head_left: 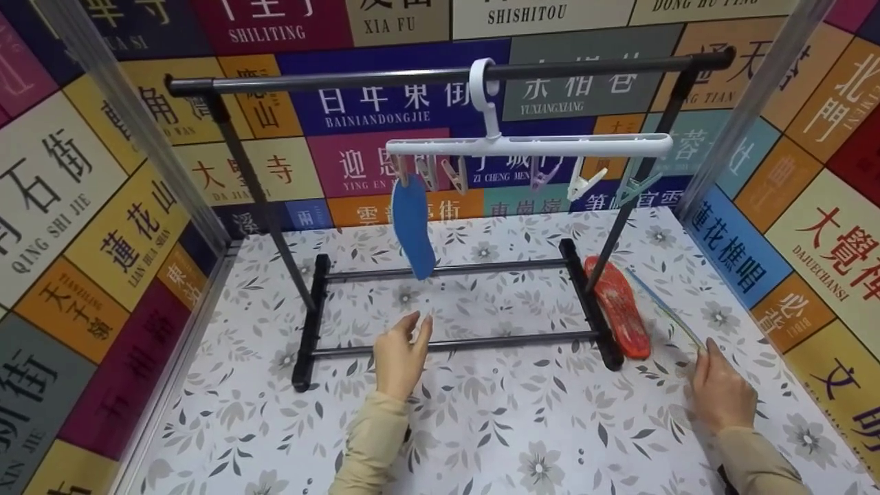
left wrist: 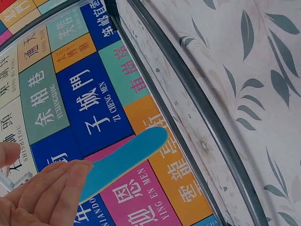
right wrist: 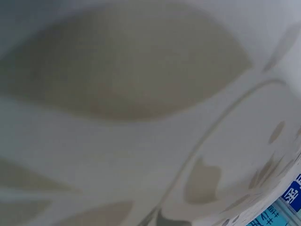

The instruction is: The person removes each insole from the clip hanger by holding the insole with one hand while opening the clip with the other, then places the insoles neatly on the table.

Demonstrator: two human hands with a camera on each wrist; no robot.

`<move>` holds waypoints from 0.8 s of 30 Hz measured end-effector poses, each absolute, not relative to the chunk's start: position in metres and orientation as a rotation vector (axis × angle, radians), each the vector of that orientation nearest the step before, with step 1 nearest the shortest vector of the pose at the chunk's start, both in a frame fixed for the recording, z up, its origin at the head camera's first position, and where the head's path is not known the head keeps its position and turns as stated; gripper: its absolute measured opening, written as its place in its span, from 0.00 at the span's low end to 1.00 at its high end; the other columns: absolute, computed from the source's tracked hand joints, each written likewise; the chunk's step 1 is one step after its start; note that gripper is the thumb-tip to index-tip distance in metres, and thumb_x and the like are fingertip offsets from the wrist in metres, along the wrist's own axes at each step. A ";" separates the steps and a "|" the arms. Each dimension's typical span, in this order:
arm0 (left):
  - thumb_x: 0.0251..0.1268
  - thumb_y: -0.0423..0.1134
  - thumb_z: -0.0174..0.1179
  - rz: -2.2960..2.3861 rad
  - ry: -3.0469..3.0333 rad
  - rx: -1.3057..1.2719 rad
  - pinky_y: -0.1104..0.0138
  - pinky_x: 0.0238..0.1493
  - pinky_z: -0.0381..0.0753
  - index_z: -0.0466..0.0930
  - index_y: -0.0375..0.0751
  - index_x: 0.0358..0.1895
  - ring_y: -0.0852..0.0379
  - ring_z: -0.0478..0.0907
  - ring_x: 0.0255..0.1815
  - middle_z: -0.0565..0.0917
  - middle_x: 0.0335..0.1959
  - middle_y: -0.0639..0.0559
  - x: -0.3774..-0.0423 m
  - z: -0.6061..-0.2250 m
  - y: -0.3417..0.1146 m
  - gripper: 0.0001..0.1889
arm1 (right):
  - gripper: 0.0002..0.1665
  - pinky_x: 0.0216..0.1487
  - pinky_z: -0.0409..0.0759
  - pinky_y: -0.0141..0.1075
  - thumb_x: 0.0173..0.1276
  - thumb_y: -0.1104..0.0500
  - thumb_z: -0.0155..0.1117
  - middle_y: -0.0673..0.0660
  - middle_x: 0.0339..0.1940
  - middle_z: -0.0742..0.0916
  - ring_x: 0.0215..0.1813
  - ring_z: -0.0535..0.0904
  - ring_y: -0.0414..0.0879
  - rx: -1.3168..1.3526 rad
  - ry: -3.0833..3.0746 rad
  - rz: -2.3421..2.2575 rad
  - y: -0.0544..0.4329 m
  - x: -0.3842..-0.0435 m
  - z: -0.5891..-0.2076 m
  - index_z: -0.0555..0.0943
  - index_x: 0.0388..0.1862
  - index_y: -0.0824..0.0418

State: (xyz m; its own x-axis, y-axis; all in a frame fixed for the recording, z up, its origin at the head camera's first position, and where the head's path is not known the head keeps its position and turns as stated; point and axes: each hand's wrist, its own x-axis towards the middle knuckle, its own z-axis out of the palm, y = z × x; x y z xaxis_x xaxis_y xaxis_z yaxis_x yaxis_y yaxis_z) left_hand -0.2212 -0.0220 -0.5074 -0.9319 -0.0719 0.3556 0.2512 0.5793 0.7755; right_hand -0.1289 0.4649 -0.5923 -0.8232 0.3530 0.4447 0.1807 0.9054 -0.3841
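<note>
A blue insole (head_left: 412,227) hangs upright from a clothespin at the left end of a white clip hanger (head_left: 529,144). My left hand (head_left: 400,357) is below and in front of it, fingers loose and holding nothing; in the left wrist view that hand (left wrist: 47,197) overlaps the blue insole (left wrist: 127,157). On the right, my right hand (head_left: 725,388) pinches the near end of a thin blue and yellow-green insole (head_left: 663,307), seen edge-on. Beside it a red insole (head_left: 622,309) lies on the table. The right wrist view shows only patterned cloth and a bit of wall.
A dark metal rack (head_left: 371,79) stands on the flower-patterned table (head_left: 481,426), the hanger hooked over its top bar. More clothespins (head_left: 586,182) dangle from the hanger. The rack's right foot (head_left: 598,323) is beside the red insole. Sign-covered walls (head_left: 62,185) enclose the table.
</note>
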 end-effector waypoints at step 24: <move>0.72 0.49 0.58 -1.249 -2.478 -0.122 0.56 0.43 0.87 0.85 0.34 0.52 0.43 0.88 0.40 0.88 0.44 0.39 -0.221 -0.512 -0.029 0.21 | 0.18 0.23 0.70 0.65 0.78 0.59 0.45 0.83 0.33 0.80 0.29 0.75 0.80 -0.469 -2.750 0.379 0.465 -0.185 -0.590 0.71 0.43 0.78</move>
State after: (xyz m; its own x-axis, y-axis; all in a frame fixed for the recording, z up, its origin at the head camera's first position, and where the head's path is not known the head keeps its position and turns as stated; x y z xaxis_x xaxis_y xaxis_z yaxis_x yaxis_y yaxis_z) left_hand -0.2212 -0.0285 -0.5119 -0.9307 -0.0840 0.3559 0.2361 0.6054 0.7601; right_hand -0.1850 0.4647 -0.5899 -0.8932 0.3603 0.2692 0.2741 0.9106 -0.3094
